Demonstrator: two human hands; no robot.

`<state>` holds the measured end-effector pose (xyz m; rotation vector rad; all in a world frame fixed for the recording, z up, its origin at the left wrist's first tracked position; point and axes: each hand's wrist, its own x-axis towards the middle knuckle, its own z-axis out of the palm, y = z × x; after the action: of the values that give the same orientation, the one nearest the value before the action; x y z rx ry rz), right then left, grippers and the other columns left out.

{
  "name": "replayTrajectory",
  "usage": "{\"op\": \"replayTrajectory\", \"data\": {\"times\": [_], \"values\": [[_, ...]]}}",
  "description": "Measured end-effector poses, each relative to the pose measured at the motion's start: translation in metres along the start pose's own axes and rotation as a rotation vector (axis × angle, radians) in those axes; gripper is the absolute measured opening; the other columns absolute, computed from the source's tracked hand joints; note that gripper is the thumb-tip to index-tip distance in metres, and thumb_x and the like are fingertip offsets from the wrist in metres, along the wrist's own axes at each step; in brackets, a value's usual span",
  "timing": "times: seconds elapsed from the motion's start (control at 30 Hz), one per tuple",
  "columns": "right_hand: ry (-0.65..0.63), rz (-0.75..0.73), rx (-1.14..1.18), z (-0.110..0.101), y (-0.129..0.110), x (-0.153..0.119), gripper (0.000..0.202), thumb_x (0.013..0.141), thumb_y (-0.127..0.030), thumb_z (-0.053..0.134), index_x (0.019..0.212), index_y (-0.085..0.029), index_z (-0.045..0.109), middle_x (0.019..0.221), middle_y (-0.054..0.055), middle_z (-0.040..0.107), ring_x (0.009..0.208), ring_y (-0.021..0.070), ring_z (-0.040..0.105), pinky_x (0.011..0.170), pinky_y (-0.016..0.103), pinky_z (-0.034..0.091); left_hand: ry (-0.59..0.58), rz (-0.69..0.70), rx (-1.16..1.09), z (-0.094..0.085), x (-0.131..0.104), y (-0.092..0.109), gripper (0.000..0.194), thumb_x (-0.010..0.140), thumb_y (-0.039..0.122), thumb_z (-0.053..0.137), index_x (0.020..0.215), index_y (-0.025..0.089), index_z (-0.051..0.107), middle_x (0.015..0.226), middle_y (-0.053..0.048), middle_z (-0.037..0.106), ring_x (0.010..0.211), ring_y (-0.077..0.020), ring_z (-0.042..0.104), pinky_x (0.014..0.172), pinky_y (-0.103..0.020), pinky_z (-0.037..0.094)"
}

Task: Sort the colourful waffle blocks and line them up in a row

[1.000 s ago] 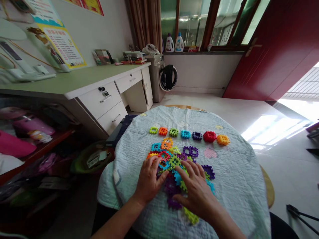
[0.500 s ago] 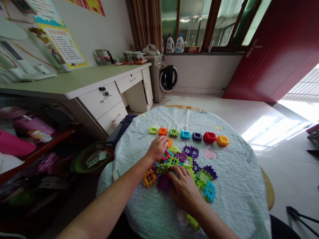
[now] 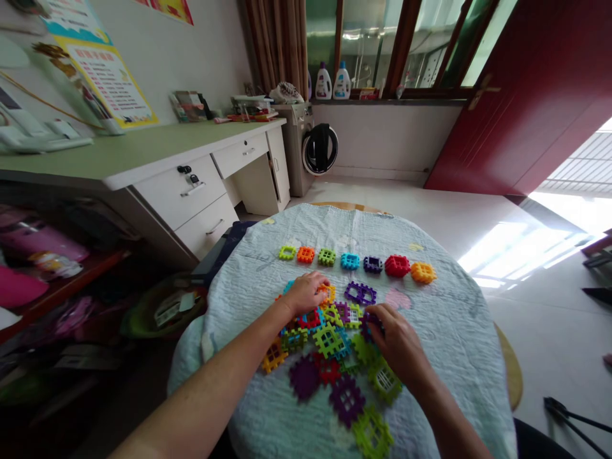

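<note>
My left hand (image 3: 306,294) is at the far left of a loose heap of toothed plastic building tiles, its fingers closed at an orange tile (image 3: 327,294). My right hand (image 3: 400,336) is at the heap's right side. Its fingers and thumb are curled on a dark purple tile (image 3: 371,329), partly covered by the hand. Between the hands lie a lime window tile (image 3: 329,341) and a red tile (image 3: 327,368). Nearer me are a round-looking purple tile (image 3: 305,377), a purple window tile (image 3: 347,400) and a lime tile (image 3: 373,433).
Behind the heap, a row of tile stacks runs from a lime one (image 3: 287,253) to a yellow-orange one (image 3: 423,273). A joined purple pair (image 3: 360,293) lies before it. A pale cloth (image 3: 459,357) covers the round table. A desk (image 3: 167,150) stands left, a washing machine (image 3: 299,150) beyond.
My right hand has moved from the middle of the heap to its right side, onto the dark purple tile. Purple, red and lime tiles in front are now uncovered. My left hand has shifted slightly nearer.
</note>
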<state>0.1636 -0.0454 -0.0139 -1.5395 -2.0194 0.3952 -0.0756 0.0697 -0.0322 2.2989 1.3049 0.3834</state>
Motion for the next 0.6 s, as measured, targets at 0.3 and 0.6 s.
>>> {"op": "replayTrajectory", "data": {"times": [0.3,0.6], "values": [[0.177,0.055,-0.030,-0.024,0.028,0.004,0.023,0.088,-0.029,0.049,0.106,-0.022,0.062,0.114,0.009,0.064,0.107,0.0234,0.062,0.094,0.038,0.048,0.168,0.062,-0.408,-0.027,-0.036,0.018,0.023,0.084,0.022,0.049,0.100,0.019,0.065,0.104,-0.005,0.064,0.093,-0.0157,0.059,0.092,-0.031,0.048],[0.126,0.124,-0.025,-0.032,0.036,0.004,0.023,0.085,-0.033,0.054,0.102,-0.022,0.064,0.109,0.008,0.067,0.100,0.0237,0.064,0.090,0.038,0.049,0.281,-0.033,-0.191,-0.022,-0.095,0.009,0.022,0.081,0.024,0.056,0.101,0.024,0.067,0.115,-0.006,0.064,0.114,-0.0226,0.056,0.105,-0.041,0.044]]}}
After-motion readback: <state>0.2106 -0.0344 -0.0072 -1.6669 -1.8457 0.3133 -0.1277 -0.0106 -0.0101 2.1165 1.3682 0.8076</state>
